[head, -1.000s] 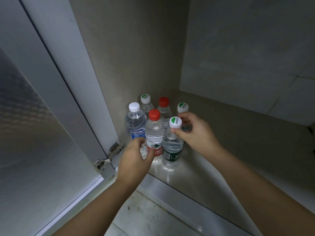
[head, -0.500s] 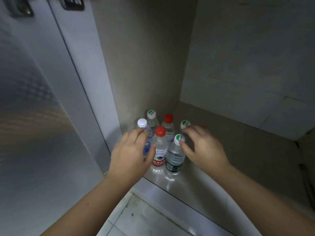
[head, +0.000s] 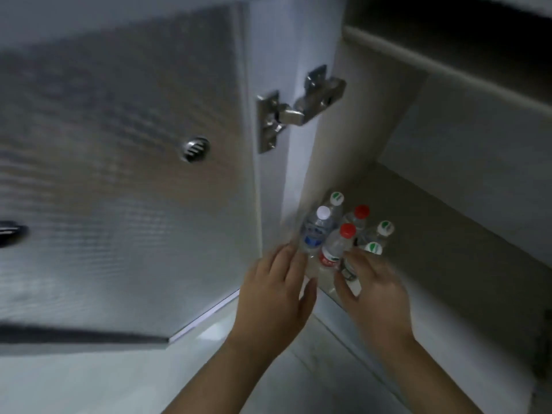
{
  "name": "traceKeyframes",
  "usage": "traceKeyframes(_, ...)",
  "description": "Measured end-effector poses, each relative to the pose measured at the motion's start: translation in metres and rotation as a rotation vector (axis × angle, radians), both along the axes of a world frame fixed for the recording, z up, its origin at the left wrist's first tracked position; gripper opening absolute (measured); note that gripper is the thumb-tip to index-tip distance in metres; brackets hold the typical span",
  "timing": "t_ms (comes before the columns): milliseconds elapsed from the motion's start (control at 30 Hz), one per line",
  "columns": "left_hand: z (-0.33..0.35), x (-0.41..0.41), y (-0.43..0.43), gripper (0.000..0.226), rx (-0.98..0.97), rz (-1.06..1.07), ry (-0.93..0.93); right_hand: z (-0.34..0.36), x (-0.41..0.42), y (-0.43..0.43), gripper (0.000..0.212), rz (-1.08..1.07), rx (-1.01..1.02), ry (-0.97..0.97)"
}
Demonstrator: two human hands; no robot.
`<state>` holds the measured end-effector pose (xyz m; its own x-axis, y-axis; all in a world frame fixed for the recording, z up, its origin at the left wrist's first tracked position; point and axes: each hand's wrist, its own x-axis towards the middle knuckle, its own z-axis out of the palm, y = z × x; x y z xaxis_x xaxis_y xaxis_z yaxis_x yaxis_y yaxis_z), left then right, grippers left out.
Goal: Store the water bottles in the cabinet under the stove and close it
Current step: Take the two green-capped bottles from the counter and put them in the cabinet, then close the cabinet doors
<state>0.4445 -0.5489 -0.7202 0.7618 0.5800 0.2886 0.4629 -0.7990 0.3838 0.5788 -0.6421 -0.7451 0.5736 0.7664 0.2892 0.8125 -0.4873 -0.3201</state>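
Several clear water bottles stand upright in a tight cluster in the left front corner of the cabinet floor [head: 442,234]. One has a white cap and blue label [head: 315,233], one a red cap and red label [head: 334,252], and others carry green-and-white caps [head: 384,228]. My left hand [head: 274,297] hovers just in front of the blue-label bottle, fingers spread and holding nothing. My right hand [head: 378,297] is in front of the nearest green-capped bottle [head: 373,248] and hides its body. Its fingers are apart. The picture is motion-blurred.
The cabinet door [head: 119,174] stands swung open on the left, with a metal hinge [head: 295,110] at its inner edge and a handle [head: 9,231] at far left. The rest of the cabinet floor stretches right. Pale floor tiles [head: 298,369] lie below.
Both hands have come off the bottles and drawn back toward the cabinet's front edge. The view has pulled back and up, bringing in the door, hinge and handle.
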Motion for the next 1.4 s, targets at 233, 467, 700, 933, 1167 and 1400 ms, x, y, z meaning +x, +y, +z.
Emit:
traceKeyframes(233, 0.103, -0.071, -0.025, 0.037, -0.156, 0.184, -0.024, 0.093, -0.06, -0.014, 0.042, -0.072, -0.048, 0.173)
traceKeyframes(467, 0.213, -0.104, -0.032, 0.034, -0.152, 0.161, 0.021, 0.207, -0.093, -0.033, 0.035, -0.037, -0.069, 0.18)
traceKeyframes(700, 0.295, -0.138, -0.038, 0.035, -0.173, 0.107, 0.069, 0.308, -0.126, -0.054, 0.035, -0.012, -0.064, 0.181)
traceKeyframes(933, 0.328, -0.187, 0.0, 0.039, -0.124, 0.138, 0.103, 0.358, -0.169, -0.063, 0.036, -0.135, -0.083, 0.163)
traceKeyframes(1167, 0.317, -0.214, 0.057, 0.055, -0.107, 0.169, 0.301, 0.362, -0.208, -0.062, 0.034, -0.231, -0.098, 0.205)
traceKeyframes(1400, 0.301, -0.203, 0.073, 0.066, -0.277, 0.254, 0.411, 0.363, -0.216, -0.075, 0.04, -0.26, -0.148, 0.24)
